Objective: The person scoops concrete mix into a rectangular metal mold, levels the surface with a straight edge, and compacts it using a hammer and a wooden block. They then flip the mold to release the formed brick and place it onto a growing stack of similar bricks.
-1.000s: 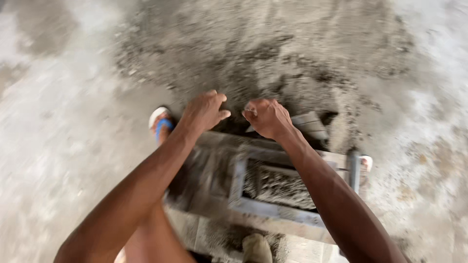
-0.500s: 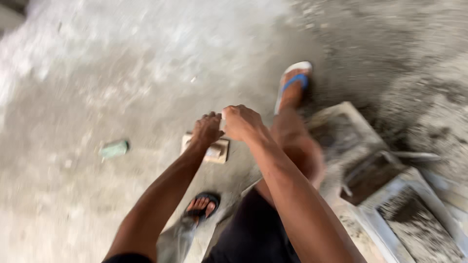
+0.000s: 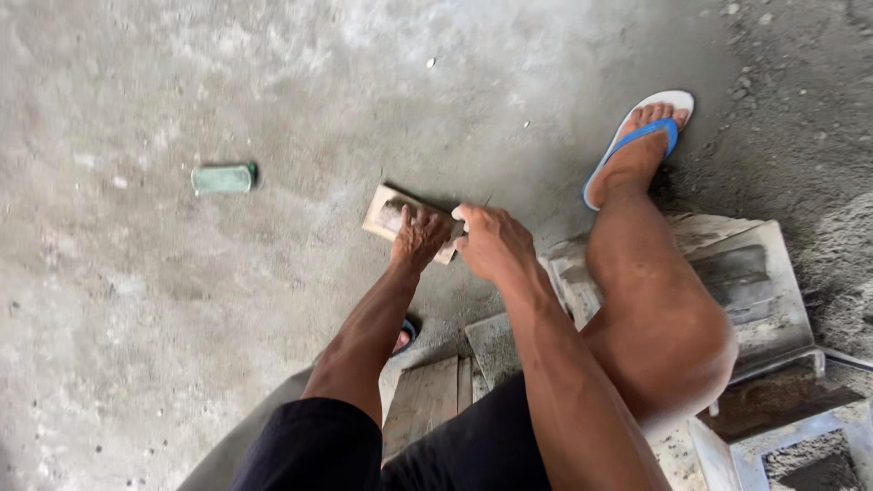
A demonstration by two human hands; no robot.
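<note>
small flat green packet, rectangular, lying on concrete floor, left of hands

Both arms reach forward to the middle of the frame, hands side by side.

The left hand lies palm down with fingers spread and curled at the tips, forearm running to the lower left. The right hand is loosely closed, knuckles up, just beside it; its forearm slants to the bottom centre, beside the bent right knee.
</note>
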